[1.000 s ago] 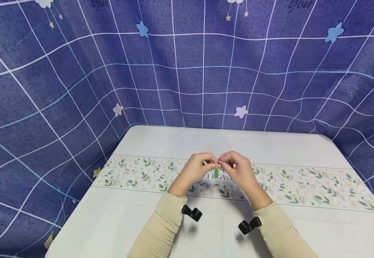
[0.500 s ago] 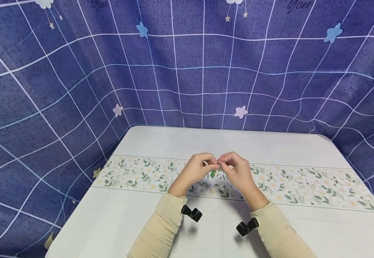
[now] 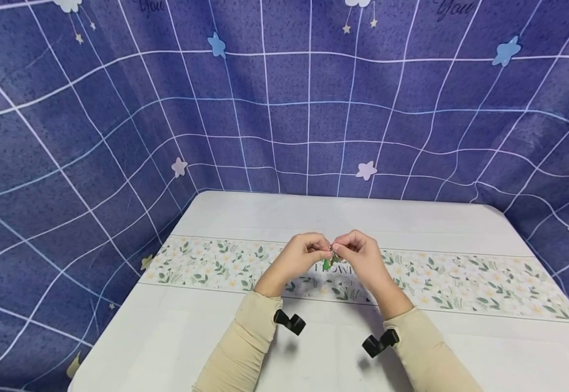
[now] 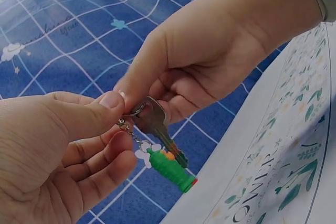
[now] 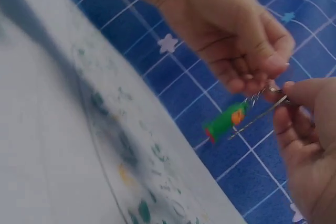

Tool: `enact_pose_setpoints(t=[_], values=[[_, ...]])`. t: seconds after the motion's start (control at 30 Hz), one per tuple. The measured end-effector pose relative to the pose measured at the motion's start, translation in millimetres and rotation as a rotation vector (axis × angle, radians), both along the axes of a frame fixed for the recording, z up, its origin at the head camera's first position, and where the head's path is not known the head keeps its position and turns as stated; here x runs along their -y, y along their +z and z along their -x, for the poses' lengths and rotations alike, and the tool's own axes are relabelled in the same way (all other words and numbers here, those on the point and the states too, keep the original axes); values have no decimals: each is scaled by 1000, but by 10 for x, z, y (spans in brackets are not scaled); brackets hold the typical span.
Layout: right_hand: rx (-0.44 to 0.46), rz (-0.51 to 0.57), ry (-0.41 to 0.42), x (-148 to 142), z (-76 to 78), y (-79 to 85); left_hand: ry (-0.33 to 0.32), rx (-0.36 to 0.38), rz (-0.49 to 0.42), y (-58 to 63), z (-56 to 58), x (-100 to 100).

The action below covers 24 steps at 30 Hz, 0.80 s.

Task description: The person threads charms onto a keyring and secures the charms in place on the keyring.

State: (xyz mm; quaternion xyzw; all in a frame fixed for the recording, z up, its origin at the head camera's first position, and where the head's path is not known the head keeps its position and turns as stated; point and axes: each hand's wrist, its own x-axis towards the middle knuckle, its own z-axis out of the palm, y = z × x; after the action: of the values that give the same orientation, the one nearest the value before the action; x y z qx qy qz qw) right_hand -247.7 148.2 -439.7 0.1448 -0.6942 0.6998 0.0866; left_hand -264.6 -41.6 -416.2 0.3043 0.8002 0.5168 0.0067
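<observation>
Both hands meet over the table's middle, fingertips almost together. In the head view the left hand (image 3: 299,253) and the right hand (image 3: 365,256) pinch a small keychain between them. A metal split ring (image 4: 139,108) sits at the fingertips in the left wrist view, partly covered. From it hangs a key (image 4: 153,121), close to the right fingers, its blade slanting downward. The left thumb and forefinger pinch the ring end of a short chain (image 4: 132,131). A green bottle-shaped charm (image 4: 170,170) with orange and red parts dangles from that chain. Which hand bears the key's weight is unclear.
The white table (image 3: 176,332) carries a floral printed band (image 3: 215,264) across it. A blue curtain (image 3: 284,120) with a grid and stars stands behind and to the left. Black mounts (image 3: 290,322) are strapped on both wrists.
The hands stay in nearly the same spot. The green charm has swung slightly, and the key now shows below the fingertips, where it was not visible before.
</observation>
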Motion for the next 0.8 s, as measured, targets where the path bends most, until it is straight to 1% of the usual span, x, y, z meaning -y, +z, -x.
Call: enact_pose_setpoints(t=[0.1,0.17,0.23,0.3,0.4,0.53,0.6,0.7,0.8], values=[[177,151,57,-10,7,30,13,-12,16,-5,11,-1],[264,231,86,-19,17,38,28,-22,32,-10,18,0],[318,289,97,-23,25,40,45,-25,49,-18,26,3],[333,302,93,-29,28,42,58,-22,64,-23,29,8],[289,254,53,-24,20,54,66,-5,82,-21,32,10],[176,131,-13,-6,8,80,75,11,84,-6,27,1],[122,87,-33,2,7,91,80,12,76,-3,28,-6],[73,63,-49,10,5,99,82,17,65,-16,32,-13],[63,70,-54,10,1,91,72,32,48,-43,27,-11]])
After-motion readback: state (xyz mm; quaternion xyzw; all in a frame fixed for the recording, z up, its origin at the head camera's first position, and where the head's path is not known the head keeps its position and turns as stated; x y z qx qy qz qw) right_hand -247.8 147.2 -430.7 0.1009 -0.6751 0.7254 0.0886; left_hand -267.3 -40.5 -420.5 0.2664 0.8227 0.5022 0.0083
